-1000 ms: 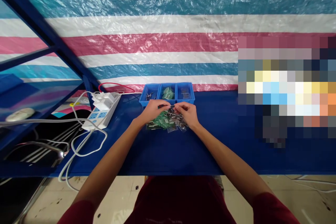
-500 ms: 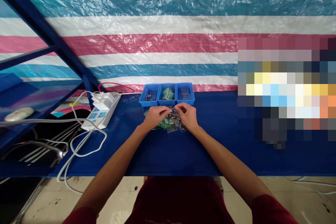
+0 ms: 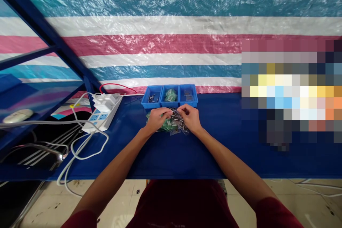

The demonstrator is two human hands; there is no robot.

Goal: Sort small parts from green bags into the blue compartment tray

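Note:
My left hand (image 3: pixel 158 118) is pinched at the left side of a mixed pile of small metal pins (image 3: pixel 179 121), green pieces (image 3: pixel 169 125) and small clear bags (image 3: pixel 175 132). Opposite it, my right hand (image 3: pixel 190 115) is also pinched, at the pile's right side. Whatever sits between the fingertips of each hand is too small to name. Just behind the hands stand three joined blue bins: the left bin (image 3: pixel 144 104) holds several metal pins, the middle bin (image 3: pixel 170 103) green pieces, the right bin (image 3: pixel 194 100) small clear pieces.
A white power strip (image 3: pixel 107 120) with plugged-in adapters and looped white cables (image 3: pixel 73 149) lies to the left on the blue table (image 3: pixel 176 160). A blue frame (image 3: pixel 68 58) rises at the left. Striped sheeting (image 3: pixel 160 42) hangs behind. The right side is pixelated.
My left fingertips have shifted very slightly at the pile. Both hands otherwise stay in place, and the bins look the same.

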